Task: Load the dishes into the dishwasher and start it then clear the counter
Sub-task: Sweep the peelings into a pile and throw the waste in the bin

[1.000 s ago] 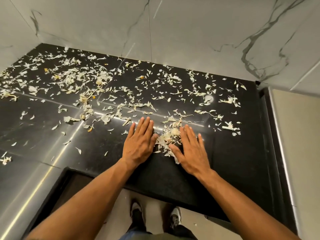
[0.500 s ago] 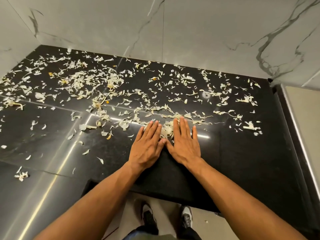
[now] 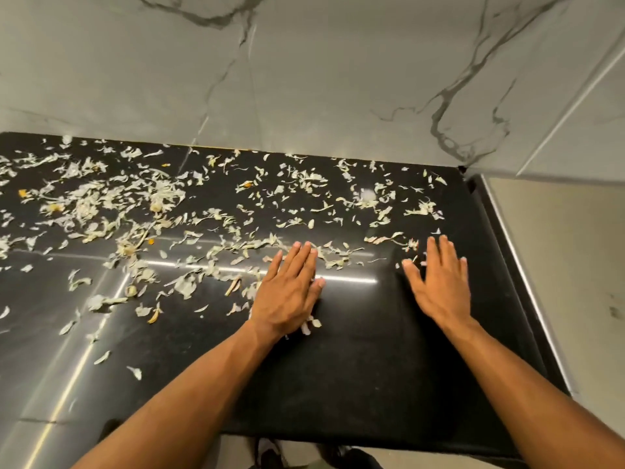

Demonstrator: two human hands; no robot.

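Observation:
Pale vegetable peel scraps (image 3: 142, 211) lie scattered over the glossy black counter (image 3: 365, 367), thickest at the left and along the back. My left hand (image 3: 287, 292) lies flat on the counter, fingers together, with a few scraps under its palm and at its right edge. My right hand (image 3: 439, 286) is flat with fingers spread, about a hand's width to the right, its fingertips at a small cluster of scraps (image 3: 411, 245). Neither hand holds anything. No dishes or dishwasher are in view.
A grey marble-veined wall (image 3: 304, 79) rises behind the counter. On the right a beige panel with a metal strip (image 3: 558, 265) borders the counter. The counter's front edge (image 3: 338, 438) is near me, with my shoes on the floor below.
My hands were side by side pressing scraps together; now the right hand has moved apart to the right. The left hand stays over the gathered scraps. The view has tilted up and shifted right.

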